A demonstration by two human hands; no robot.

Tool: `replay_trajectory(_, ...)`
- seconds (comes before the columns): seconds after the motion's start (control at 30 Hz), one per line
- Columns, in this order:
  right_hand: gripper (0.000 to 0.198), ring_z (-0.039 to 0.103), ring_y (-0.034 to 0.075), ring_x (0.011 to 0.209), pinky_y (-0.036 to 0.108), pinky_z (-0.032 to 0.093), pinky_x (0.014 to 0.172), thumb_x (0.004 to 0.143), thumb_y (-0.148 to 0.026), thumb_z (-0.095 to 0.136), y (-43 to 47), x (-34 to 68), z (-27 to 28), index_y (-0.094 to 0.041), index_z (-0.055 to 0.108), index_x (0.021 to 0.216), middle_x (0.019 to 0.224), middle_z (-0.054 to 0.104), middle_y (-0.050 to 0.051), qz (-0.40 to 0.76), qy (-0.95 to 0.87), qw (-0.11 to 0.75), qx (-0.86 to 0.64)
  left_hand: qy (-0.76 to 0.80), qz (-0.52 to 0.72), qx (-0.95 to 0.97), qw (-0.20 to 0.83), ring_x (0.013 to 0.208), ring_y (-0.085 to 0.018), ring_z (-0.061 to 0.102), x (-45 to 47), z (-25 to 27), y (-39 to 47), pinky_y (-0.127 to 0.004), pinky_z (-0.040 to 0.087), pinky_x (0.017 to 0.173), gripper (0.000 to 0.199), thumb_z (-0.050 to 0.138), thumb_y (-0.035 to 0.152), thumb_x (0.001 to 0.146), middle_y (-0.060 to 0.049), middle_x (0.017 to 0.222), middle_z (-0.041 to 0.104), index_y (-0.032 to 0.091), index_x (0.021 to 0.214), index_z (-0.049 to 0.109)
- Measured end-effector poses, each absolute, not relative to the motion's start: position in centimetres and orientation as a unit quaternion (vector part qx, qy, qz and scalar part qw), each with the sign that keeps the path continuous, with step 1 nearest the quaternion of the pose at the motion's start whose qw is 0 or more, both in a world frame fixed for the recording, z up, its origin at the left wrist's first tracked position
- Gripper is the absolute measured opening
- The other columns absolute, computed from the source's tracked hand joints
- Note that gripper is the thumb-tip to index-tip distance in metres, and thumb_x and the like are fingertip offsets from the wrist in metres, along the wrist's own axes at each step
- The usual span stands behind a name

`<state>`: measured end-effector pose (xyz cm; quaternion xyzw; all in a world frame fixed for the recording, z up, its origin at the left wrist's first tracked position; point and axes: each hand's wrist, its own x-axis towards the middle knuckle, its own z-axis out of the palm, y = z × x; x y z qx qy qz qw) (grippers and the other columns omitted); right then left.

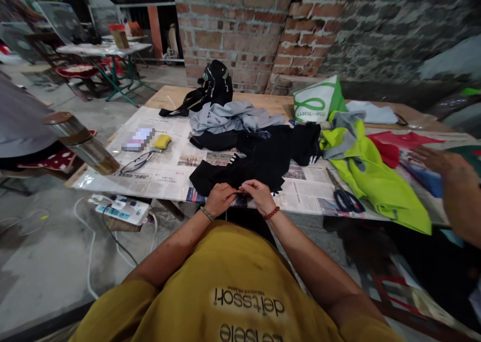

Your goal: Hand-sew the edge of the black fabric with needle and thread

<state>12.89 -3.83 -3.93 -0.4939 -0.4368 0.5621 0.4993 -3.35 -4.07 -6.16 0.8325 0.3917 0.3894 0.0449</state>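
Head view: left hand and right hand both pinch the near hem of the black cloth at the table edge. Risk: loose cloth slides off the newspaper; co-worker's hand reaching in could tug the neon fabric onto the scissors.

Mustard-yellow printed T-shirt, green bead bracelet on left wrist, red bead bracelet on right.

I see the black garment lying crumpled and spread on newspaper at the table's near edge, white stripes showing on one fold. Its near hem is pinched at two close spots, bunched slightly.
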Motion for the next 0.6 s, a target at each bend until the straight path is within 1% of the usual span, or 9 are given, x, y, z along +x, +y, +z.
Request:
replay_trajectory(0.07, 0.021, 0.063, 0.014, 0.064, 0.027, 0.049, 0.063, 0.063, -0.037, 0.068, -3.70, 12.85, -3.75, -0.018, 0.063, 0.070, 0.065, 0.066, 0.000, 0.539, -0.470, 0.477, -0.511, 0.389, 0.391, 0.833, 0.047, 0.075, -0.013, 0.058, -3.37, -6.13, -4.09, -0.028, 0.040, 0.072, 0.014, 0.052, 0.019, 0.084, -0.003, 0.077, 0.063, 0.018, 0.084, 0.066)
replay_trajectory(0.13, 0.020, 0.060, 0.014, 0.062, 0.026, 0.048, 0.061, 0.069, -0.038, 0.062, -3.56, 12.86, -3.55, -0.018, 0.063, 0.068, 0.063, 0.064, 0.000, 0.498, -0.517, 0.453, -0.529, 0.388, 0.393, 0.832, 0.049, 0.075, -0.013, 0.058, -3.39, -6.11, -4.08, -0.028, 0.040, 0.072, 0.014, 0.052, 0.018, 0.084, -0.003, 0.077, 0.063, 0.018, 0.084, 0.066)
replay_trajectory(0.23, 0.022, 0.057, 0.013, 0.062, 0.025, 0.044, 0.062, 0.077, -0.036, 0.055, -3.35, 12.95, -3.23, -0.019, 0.063, 0.064, 0.064, 0.061, 0.001, 0.367, -0.626, 0.419, -0.545, 0.386, 0.397, 0.831, 0.051, 0.075, -0.013, 0.058, -3.43, -6.12, -4.04, -0.029, 0.040, 0.072, 0.012, 0.053, 0.019, 0.084, -0.003, 0.078, 0.064, 0.018, 0.083, 0.065)
replay_trajectory(0.3, 0.024, 0.055, 0.012, 0.064, 0.025, 0.042, 0.063, 0.080, -0.033, 0.053, -3.22, 12.96, -3.06, -0.019, 0.062, 0.063, 0.065, 0.058, 0.001, 0.264, -0.697, 0.399, -0.535, 0.385, 0.398, 0.831, 0.054, 0.076, -0.013, 0.058, -3.45, -6.16, -4.02, -0.029, 0.040, 0.072, 0.012, 0.053, 0.019, 0.084, -0.003, 0.078, 0.064, 0.018, 0.084, 0.065)
replay_trajectory(0.37, 0.025, 0.053, 0.012, 0.064, 0.024, 0.040, 0.063, 0.082, -0.032, 0.051, -3.13, 12.87, -2.97, -0.020, 0.061, 0.063, 0.065, 0.056, 0.001, 0.193, -0.738, 0.381, -0.522, 0.385, 0.401, 0.829, 0.057, 0.076, -0.014, 0.058, -3.49, -6.22, -4.02, -0.028, 0.041, 0.072, 0.012, 0.053, 0.019, 0.084, -0.003, 0.078, 0.064, 0.018, 0.084, 0.065)
replay_trajectory(0.47, 0.026, 0.053, 0.012, 0.063, 0.023, 0.038, 0.062, 0.085, -0.031, 0.049, -3.12, 12.60, -3.01, -0.020, 0.058, 0.063, 0.064, 0.056, 0.001, 0.145, -0.762, 0.364, -0.515, 0.384, 0.406, 0.827, 0.057, 0.076, -0.014, 0.058, -3.55, -6.35, -4.04, -0.029, 0.041, 0.073, 0.012, 0.052, 0.018, 0.084, -0.003, 0.079, 0.064, 0.018, 0.085, 0.064)
replay_trajectory(0.6, 0.027, 0.053, 0.012, 0.063, 0.023, 0.037, 0.062, 0.086, -0.028, 0.047, -3.20, 12.26, -3.21, -0.020, 0.054, 0.062, 0.063, 0.056, 0.001, 0.137, -0.767, 0.355, -0.517, 0.380, 0.403, 0.831, 0.057, 0.077, -0.014, 0.058, -3.56, -6.47, -4.04, -0.029, 0.042, 0.073, 0.013, 0.051, 0.017, 0.084, -0.004, 0.080, 0.064, 0.018, 0.086, 0.064)
